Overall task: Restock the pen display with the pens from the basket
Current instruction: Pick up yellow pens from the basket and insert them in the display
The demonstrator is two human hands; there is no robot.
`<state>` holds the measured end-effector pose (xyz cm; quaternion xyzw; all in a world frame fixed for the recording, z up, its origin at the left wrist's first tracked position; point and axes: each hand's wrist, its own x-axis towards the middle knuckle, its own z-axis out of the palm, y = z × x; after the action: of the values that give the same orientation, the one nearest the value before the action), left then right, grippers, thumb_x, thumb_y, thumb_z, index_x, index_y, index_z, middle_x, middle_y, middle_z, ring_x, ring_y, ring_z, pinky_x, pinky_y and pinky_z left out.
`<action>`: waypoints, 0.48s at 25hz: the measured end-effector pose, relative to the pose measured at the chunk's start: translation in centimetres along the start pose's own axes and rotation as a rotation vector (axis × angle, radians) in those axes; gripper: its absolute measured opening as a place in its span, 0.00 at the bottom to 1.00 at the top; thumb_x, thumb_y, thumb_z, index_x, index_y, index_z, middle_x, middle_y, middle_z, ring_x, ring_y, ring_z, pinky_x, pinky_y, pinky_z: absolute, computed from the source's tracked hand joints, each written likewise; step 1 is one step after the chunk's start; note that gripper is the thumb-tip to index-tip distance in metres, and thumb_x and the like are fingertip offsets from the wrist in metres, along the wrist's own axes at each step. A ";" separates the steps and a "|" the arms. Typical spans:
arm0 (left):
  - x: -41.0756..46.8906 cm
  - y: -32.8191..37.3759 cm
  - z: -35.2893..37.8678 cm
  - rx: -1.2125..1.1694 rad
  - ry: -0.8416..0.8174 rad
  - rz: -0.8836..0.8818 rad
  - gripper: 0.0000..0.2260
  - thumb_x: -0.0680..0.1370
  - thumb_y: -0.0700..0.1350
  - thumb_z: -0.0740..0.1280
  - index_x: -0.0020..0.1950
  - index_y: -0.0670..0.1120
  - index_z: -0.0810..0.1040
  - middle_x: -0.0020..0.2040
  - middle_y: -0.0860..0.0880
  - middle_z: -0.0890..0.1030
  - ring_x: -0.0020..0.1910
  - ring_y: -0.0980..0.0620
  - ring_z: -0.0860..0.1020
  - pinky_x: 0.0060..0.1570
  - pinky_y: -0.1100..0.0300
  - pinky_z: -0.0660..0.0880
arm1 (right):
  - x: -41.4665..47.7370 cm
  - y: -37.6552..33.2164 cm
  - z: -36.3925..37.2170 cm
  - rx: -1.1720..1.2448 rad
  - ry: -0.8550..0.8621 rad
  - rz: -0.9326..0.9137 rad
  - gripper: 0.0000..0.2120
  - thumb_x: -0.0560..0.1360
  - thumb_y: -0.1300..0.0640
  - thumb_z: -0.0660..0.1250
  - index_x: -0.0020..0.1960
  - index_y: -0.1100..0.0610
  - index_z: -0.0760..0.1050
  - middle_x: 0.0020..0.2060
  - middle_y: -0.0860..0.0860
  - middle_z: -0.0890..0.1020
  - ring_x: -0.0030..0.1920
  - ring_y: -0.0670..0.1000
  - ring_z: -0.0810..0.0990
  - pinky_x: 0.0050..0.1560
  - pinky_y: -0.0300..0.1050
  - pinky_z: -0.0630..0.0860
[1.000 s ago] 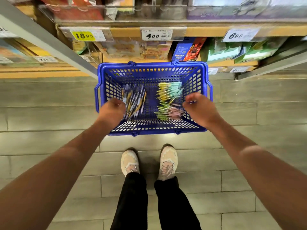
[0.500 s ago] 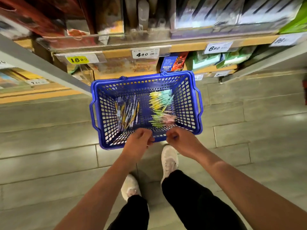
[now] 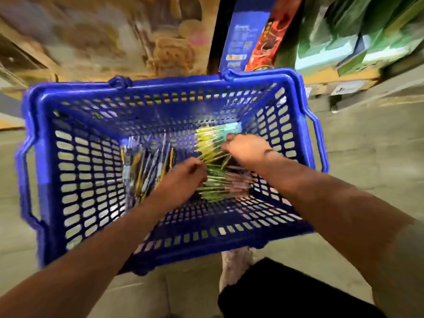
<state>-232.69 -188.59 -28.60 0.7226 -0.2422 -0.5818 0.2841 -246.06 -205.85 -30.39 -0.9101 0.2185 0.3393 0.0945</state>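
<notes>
A blue plastic basket (image 3: 57, 102) sits on the floor, close below me. Inside lie a heap of dark and gold pens (image 3: 142, 171) on the left and a heap of yellow, green and pink pens (image 3: 211, 143) on the right. Both my hands reach into it. My left hand (image 3: 183, 177) has curled fingers at the lower end of the yellow pens; the blur hides whether it holds any. My right hand (image 3: 246, 150) lies with curled fingers over the yellow and teal pens, its grip also blurred.
Low shelves behind the basket hold a blue and red box (image 3: 250, 35), green packs (image 3: 344, 40) and a beige printed pack (image 3: 128, 37). My shoe (image 3: 236, 262) and dark trouser leg (image 3: 286, 292) are just below the basket. Grey floor tiles surround it.
I have bent down close to the basket. Both hands moved from its near rim into the basket, onto the coloured pens on the right.
</notes>
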 end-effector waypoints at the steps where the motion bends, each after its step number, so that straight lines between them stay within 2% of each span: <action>1: 1.4 -0.8 0.0 0.037 -0.002 0.015 0.11 0.83 0.45 0.65 0.41 0.51 0.80 0.35 0.55 0.82 0.35 0.57 0.79 0.40 0.63 0.77 | 1.5 0.1 0.8 -0.051 -0.032 -0.012 0.19 0.80 0.63 0.59 0.69 0.51 0.73 0.64 0.55 0.74 0.63 0.61 0.78 0.55 0.54 0.78; 3: 4.0 -1.5 0.2 0.170 -0.021 0.039 0.09 0.82 0.46 0.65 0.43 0.49 0.82 0.35 0.56 0.83 0.35 0.58 0.79 0.34 0.71 0.74 | 3.2 0.3 2.6 -0.204 -0.042 -0.037 0.18 0.83 0.60 0.55 0.70 0.51 0.71 0.66 0.55 0.71 0.65 0.60 0.75 0.53 0.54 0.77; 4: 5.1 -2.1 0.2 0.237 -0.053 0.037 0.09 0.82 0.47 0.64 0.46 0.47 0.82 0.39 0.54 0.83 0.37 0.56 0.80 0.36 0.70 0.74 | 3.9 0.5 3.5 -0.256 -0.005 -0.077 0.17 0.83 0.59 0.55 0.70 0.51 0.71 0.66 0.56 0.71 0.64 0.59 0.75 0.49 0.52 0.76; 6: 6.4 -2.8 -0.6 0.304 -0.081 0.022 0.10 0.83 0.47 0.62 0.48 0.45 0.80 0.45 0.48 0.84 0.41 0.51 0.80 0.46 0.61 0.75 | 4.7 0.6 4.0 -0.335 0.063 -0.139 0.17 0.82 0.60 0.56 0.69 0.50 0.71 0.64 0.56 0.72 0.60 0.60 0.78 0.43 0.50 0.72; 7: 6.6 -2.8 -1.1 0.258 -0.092 -0.023 0.10 0.83 0.45 0.62 0.46 0.44 0.79 0.45 0.45 0.84 0.40 0.49 0.79 0.44 0.58 0.75 | 4.9 0.7 3.7 -0.371 0.082 -0.141 0.18 0.82 0.61 0.57 0.69 0.49 0.71 0.64 0.55 0.74 0.58 0.60 0.80 0.42 0.49 0.71; 9: 6.0 -2.6 -2.1 0.128 -0.086 -0.139 0.10 0.83 0.43 0.61 0.43 0.46 0.77 0.41 0.46 0.82 0.35 0.50 0.76 0.37 0.60 0.70 | 4.7 0.8 2.1 -0.318 0.040 -0.087 0.16 0.81 0.61 0.60 0.65 0.50 0.75 0.61 0.54 0.78 0.55 0.60 0.82 0.43 0.49 0.74; 12: 4.5 -1.7 -3.7 0.007 -0.047 -0.211 0.10 0.85 0.43 0.59 0.48 0.46 0.77 0.41 0.46 0.81 0.36 0.52 0.77 0.35 0.63 0.71 | 4.5 0.9 -0.7 -0.135 -0.108 -0.014 0.11 0.77 0.61 0.66 0.58 0.51 0.79 0.55 0.52 0.83 0.53 0.56 0.82 0.47 0.45 0.76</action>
<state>-228.09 -189.95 -32.28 0.7312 -0.1734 -0.6245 0.2128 -242.98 -208.36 -32.83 -0.8962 0.1834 0.4012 0.0468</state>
